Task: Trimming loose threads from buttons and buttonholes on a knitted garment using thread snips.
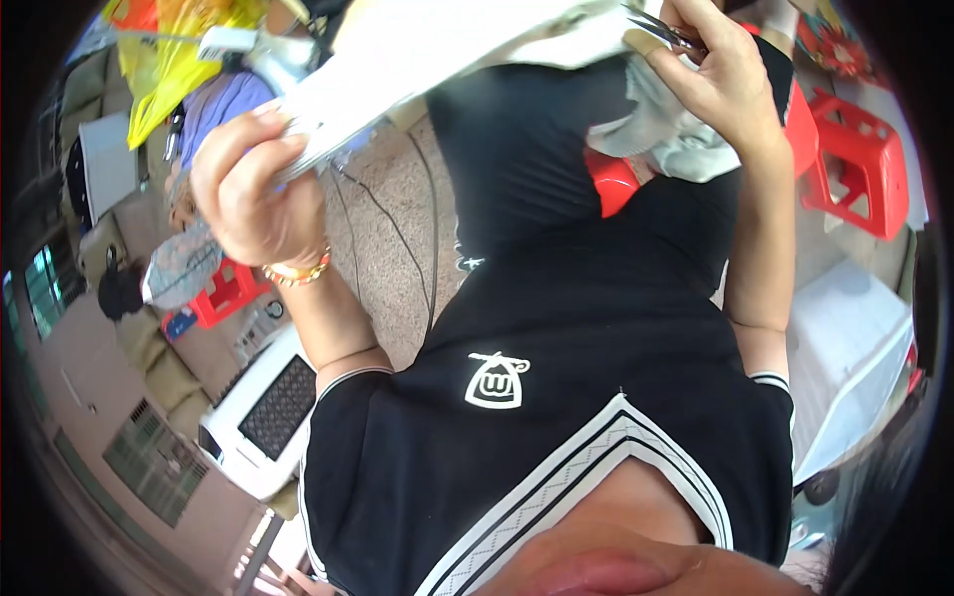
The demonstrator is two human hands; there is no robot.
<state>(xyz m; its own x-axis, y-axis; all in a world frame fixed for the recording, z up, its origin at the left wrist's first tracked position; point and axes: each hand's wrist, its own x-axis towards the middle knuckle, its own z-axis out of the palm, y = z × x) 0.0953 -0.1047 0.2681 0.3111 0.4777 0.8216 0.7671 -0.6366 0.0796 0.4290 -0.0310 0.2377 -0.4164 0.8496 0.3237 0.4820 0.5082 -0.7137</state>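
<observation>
Filling the lower middle, the black top [542,308] sits below two raised forearms spread toward the upper corners. The white cloth [427,50] spans the space between the hands, its near edge sloping down from right to left, its far part running out of view at the top. Under it lies the dark-clad lap [527,149]. A strip of floor [383,263] opens between the left forearm and lap, giving some room below the cloth's left end. Outside the right elbow stands a white box [860,338]; farther up, a red stool [874,174] is near the right forearm. The left hand [258,179] is raised, its fingers curled narrowly over the cloth's left end. The right hand [720,74] closes around scissors [664,32], blades pointing up-left by the cloth; whether they touch it, I cannot tell. Thin cables [393,219] cross the floor. A bracelet [300,268] rings the left wrist.
</observation>
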